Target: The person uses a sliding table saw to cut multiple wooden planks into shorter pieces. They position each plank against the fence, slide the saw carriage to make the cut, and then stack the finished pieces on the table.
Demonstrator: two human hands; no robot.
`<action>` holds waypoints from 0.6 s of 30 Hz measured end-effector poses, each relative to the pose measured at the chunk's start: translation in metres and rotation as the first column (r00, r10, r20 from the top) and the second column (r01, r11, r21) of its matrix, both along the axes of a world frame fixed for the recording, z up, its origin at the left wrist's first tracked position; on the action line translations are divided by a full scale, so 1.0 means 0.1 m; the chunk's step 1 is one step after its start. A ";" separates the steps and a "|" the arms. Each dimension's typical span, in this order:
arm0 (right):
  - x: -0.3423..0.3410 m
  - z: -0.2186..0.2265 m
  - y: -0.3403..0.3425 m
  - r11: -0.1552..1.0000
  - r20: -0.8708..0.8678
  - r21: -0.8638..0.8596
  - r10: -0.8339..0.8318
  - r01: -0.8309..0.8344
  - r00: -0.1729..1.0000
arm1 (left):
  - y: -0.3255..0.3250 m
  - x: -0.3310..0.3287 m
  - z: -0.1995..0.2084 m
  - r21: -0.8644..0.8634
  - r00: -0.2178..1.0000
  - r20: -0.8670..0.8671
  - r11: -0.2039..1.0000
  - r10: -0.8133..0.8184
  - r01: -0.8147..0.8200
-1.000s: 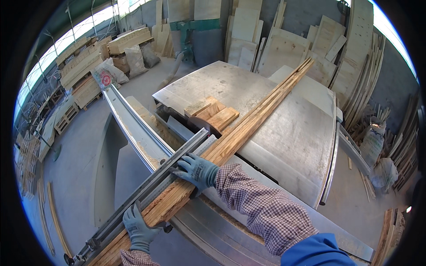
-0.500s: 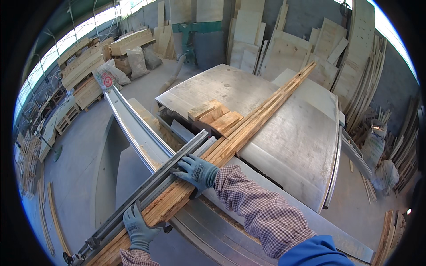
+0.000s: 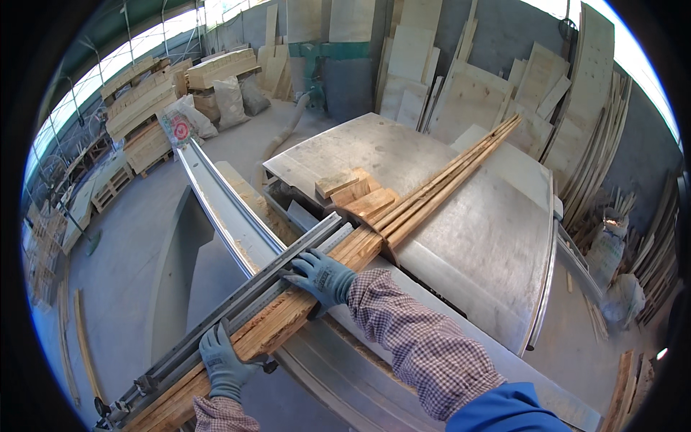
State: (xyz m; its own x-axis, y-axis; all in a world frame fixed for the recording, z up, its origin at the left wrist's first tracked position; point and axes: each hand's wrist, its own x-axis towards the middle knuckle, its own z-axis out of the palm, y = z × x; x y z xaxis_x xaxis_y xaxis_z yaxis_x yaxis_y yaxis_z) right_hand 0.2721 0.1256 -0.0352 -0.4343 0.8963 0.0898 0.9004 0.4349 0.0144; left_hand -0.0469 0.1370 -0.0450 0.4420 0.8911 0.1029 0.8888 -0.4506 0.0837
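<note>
My left hand (image 3: pixel 226 366), in a blue-grey glove, grips a bundle of long wooden strips (image 3: pixel 268 330) near its lower end. Farther up, my right hand (image 3: pixel 324 279) is clasped over the same strips, pressing them against the metal fence (image 3: pixel 234 308). Just past it a dark round saw blade (image 3: pixel 388 248) stands across the bundle. Beyond the blade, cut-off strips (image 3: pixel 453 180) lie on the steel saw table (image 3: pixel 475 245). Short wood offcuts (image 3: pixel 358 193) sit left of them. The undersides of both hands are hidden.
A sliding rail (image 3: pixel 227 205) runs out to the far left. Stacked timber (image 3: pixel 144 104) and pale sacks (image 3: pixel 230 101) stand at the back left. Boards (image 3: pixel 468 97) lean on the back wall, and thin strips (image 3: pixel 83 338) lie on the left floor.
The dark blade now shows across the strips, with the near bundle parted from the far pieces. My hands keep nearly the same place on the wood; the view has shifted slightly.
</note>
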 end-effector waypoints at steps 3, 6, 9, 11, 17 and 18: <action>0.00 0.17 -0.25 0.991 0.141 0.067 -0.123 0.114 0.982 | 0.04 0.20 0.10 -0.011 0.998 0.053 0.999 -0.033 0.033; 0.13 0.79 -0.70 0.917 -0.119 0.395 0.114 -0.058 0.986 | 0.07 -0.06 0.08 0.009 0.999 0.020 0.999 0.034 -0.035; 1.63 1.34 -1.15 0.673 -0.444 0.637 -0.080 0.377 0.892 | 0.09 -0.13 0.02 0.018 0.997 0.030 0.997 0.071 -0.071; 2.24 1.75 -1.98 0.473 -0.266 0.488 -0.720 0.734 0.641 | 0.15 0.25 0.04 -0.050 0.995 0.099 0.998 -0.034 0.039; 2.40 1.01 -0.94 0.711 0.371 0.101 -0.676 0.696 0.637 | 0.14 -0.02 0.02 -0.031 0.998 0.046 0.998 0.047 -0.045; 2.41 0.94 -0.76 0.719 0.461 -0.029 -0.607 0.695 0.647 | 0.12 0.00 0.03 -0.036 0.998 0.053 0.999 0.038 -0.036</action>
